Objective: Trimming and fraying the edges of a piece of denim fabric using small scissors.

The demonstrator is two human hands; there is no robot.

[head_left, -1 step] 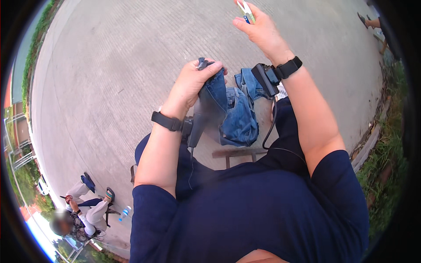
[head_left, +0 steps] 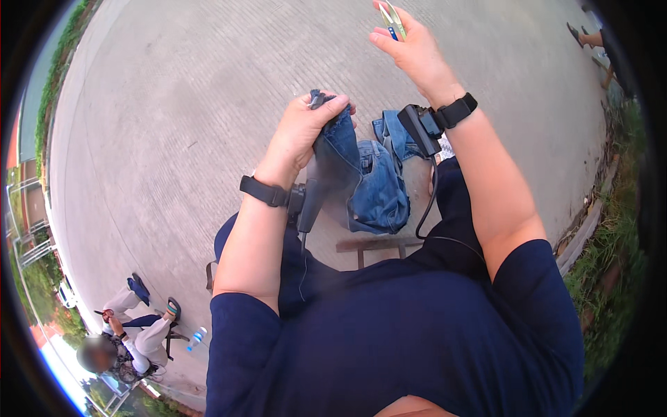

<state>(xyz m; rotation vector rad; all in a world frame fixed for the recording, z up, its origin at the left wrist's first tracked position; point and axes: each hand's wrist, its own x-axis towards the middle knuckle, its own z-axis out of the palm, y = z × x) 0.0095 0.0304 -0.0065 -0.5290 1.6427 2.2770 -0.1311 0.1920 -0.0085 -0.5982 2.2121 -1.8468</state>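
My left hand is closed, its thumb pressed over the frayed edge of a dark blue denim piece raised off the ground. Folds of the denim hang below the hand, partly behind a blurred dark patch. At the far right, my right hand holds a small pair of thread snips, light green and blue, with blades pointing away from me. The snips are apart from the denim. Between my legs lies a pair of blue jeans, bunched up. Another jeans part lies beyond, partly covered by the right wrist's device.
A strapped black device with a cable sits on my right wrist; another is on the left. A wooden stool part shows below me. To the left, a person sits near a plastic bottle. Grass borders the concrete.
My right hand with the snips has come down very slightly. My left hand has shifted a touch left with the denim still in it.
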